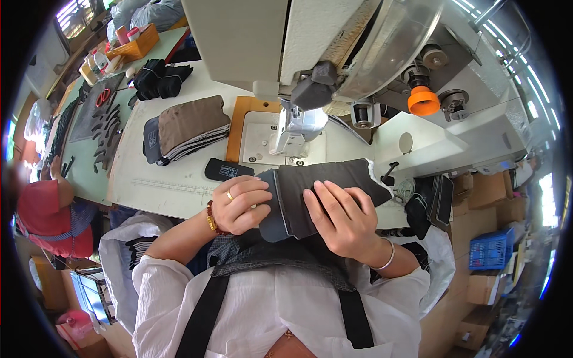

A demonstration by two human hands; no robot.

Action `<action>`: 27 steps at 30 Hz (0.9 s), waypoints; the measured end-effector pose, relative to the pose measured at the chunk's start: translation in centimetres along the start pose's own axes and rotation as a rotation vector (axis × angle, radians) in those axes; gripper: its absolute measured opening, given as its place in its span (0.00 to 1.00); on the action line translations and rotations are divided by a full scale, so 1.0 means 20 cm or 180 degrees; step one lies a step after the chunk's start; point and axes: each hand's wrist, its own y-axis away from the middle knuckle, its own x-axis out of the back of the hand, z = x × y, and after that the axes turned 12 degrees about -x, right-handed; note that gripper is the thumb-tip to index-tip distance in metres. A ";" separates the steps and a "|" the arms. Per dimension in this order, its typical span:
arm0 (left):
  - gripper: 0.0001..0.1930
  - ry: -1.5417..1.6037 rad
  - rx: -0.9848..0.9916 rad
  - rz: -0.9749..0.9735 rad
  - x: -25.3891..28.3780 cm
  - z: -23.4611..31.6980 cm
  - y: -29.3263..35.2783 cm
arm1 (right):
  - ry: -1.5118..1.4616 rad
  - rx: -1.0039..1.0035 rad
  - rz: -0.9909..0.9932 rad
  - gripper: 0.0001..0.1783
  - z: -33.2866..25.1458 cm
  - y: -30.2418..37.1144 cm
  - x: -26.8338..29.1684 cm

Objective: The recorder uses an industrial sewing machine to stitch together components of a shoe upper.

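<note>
A dark grey-brown fabric piece (340,179) with a frayed white edge at its right end is held at the table's front edge. Along its left end runs a smooth blue-black strip (274,215). My left hand (240,204) pinches that left end with fingers curled. My right hand (345,216) grips the piece from the front, fingers lying on top and thumb out of sight beneath. Just beyond them stands the sewing machine's needle area (292,134). A dark flat patch (222,169) with light print lies on the table near my left hand.
A stack of brown and striped fabric pieces (191,125) sits left of the machine, with a black bundle (161,79) behind it. Red-handled scissors (103,96) lie on the green table. A person in red (51,209) is at the far left. A blue crate (490,247) stands right.
</note>
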 end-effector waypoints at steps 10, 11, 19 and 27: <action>0.09 0.0484 0.0281 -0.0211 -0.06 0.00 -0.11 | -0.0226 0.0063 -0.0210 0.10 0.06 0.00 0.05; 0.09 0.0668 0.0473 -0.0292 -0.06 0.01 -0.12 | -0.0392 0.0030 -0.0349 0.10 0.08 -0.01 0.06; 0.11 0.3247 0.4922 -0.0169 -0.11 0.10 -0.16 | -0.2024 -0.0927 -0.1618 0.13 0.34 -0.12 -0.07; 0.14 0.3510 0.5116 0.0092 -0.08 0.08 -0.09 | -0.2556 -0.1213 -0.1927 0.14 0.38 -0.12 -0.23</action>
